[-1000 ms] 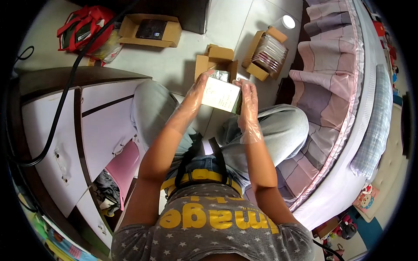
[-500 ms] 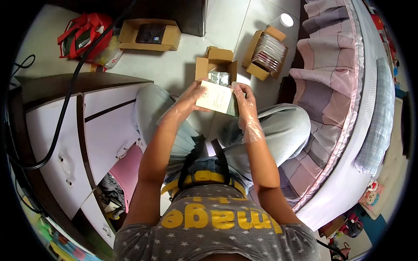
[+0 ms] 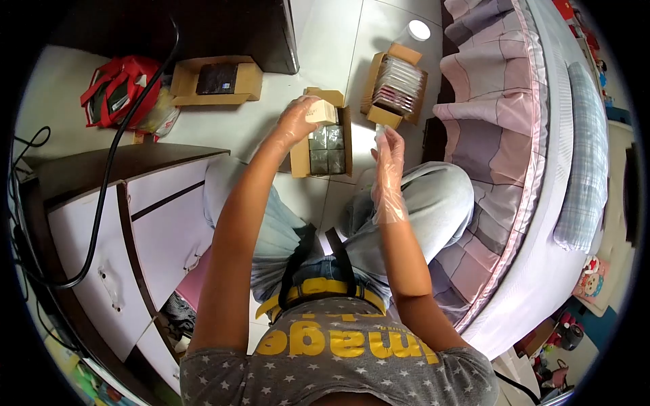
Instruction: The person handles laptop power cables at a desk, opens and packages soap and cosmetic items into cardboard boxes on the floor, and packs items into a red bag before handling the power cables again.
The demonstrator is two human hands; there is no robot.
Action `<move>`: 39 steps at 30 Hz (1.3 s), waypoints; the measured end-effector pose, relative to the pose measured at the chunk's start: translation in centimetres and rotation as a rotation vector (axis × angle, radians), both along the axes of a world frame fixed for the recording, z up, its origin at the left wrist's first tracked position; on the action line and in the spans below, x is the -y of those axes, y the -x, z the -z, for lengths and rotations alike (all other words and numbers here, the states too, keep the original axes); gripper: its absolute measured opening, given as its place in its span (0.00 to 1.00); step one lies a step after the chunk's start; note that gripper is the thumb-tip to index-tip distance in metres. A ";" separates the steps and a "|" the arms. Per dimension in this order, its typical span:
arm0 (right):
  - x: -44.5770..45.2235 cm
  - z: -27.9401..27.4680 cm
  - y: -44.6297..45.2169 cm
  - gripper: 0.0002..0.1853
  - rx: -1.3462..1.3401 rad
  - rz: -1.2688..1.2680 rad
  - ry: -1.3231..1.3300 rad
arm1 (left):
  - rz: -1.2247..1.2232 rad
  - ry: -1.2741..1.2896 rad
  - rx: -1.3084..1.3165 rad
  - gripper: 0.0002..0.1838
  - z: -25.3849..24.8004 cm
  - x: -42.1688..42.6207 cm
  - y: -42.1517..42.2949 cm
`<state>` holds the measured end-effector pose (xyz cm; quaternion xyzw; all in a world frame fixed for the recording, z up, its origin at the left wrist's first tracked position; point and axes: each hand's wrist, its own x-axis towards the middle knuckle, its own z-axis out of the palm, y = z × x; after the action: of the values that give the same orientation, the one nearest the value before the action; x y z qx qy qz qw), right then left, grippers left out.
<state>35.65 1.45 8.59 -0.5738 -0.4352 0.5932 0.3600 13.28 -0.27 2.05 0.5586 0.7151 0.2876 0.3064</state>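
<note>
My left hand, in a thin clear plastic glove, is closed on a small cream-coloured box with faint print. It holds this box over the far end of an open cardboard carton. Inside the carton stand several small dark-green packs in shiny clear wrap; my left hand and the cream box hide part of the far end. My right hand, gloved the same way, is raised to the right of the carton, apart from it. Its fingers are loosely bent, and nothing shows between them.
A second carton full of flat clear cases stands at the back right, near a white-lidded tub. Another carton with a dark item and a red bag are at the left. Drawers and a bed flank me.
My left hand has carried the cream box forward to the carton's far end. My right hand has let go of it and stays to the right. The view has shifted slightly.
</note>
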 end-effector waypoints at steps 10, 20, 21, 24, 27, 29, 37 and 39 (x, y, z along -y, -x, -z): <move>0.3 -0.5 0.5 0.24 0.013 -0.091 -0.022 | 0.109 -0.094 -0.187 0.34 0.1 -1.2 -2.4; 0.7 -1.4 0.9 0.25 -0.001 -0.123 -0.014 | 0.115 0.006 -0.262 0.36 3.7 -0.1 -3.1; 0.8 -1.5 1.0 0.25 -0.015 -0.129 -0.008 | 0.086 -0.055 -0.245 0.37 4.3 -0.3 -3.2; 0.8 -1.1 0.9 0.25 -0.025 -0.144 -0.008 | -0.001 -0.118 -0.196 0.39 5.2 -0.1 -3.3; 0.6 -0.7 0.8 0.25 -0.001 -0.161 -0.012 | -0.095 -0.189 -0.094 0.39 4.6 0.8 -3.5; 0.8 -0.7 0.8 0.25 0.018 -0.169 -0.007 | -0.134 -0.253 -0.026 0.37 4.6 1.9 -3.4; 1.2 -2.0 1.2 0.21 0.044 -0.202 0.001 | 0.105 -0.247 -0.152 0.24 8.0 2.6 -6.3; 1.1 -2.5 1.3 0.20 0.038 -0.190 0.017 | 0.070 -0.193 -0.191 0.26 8.0 2.1 -6.7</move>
<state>34.34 0.36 11.07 -0.5441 -0.4895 0.6172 0.2887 19.97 -2.37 -5.98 0.6348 0.6901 0.2899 0.1917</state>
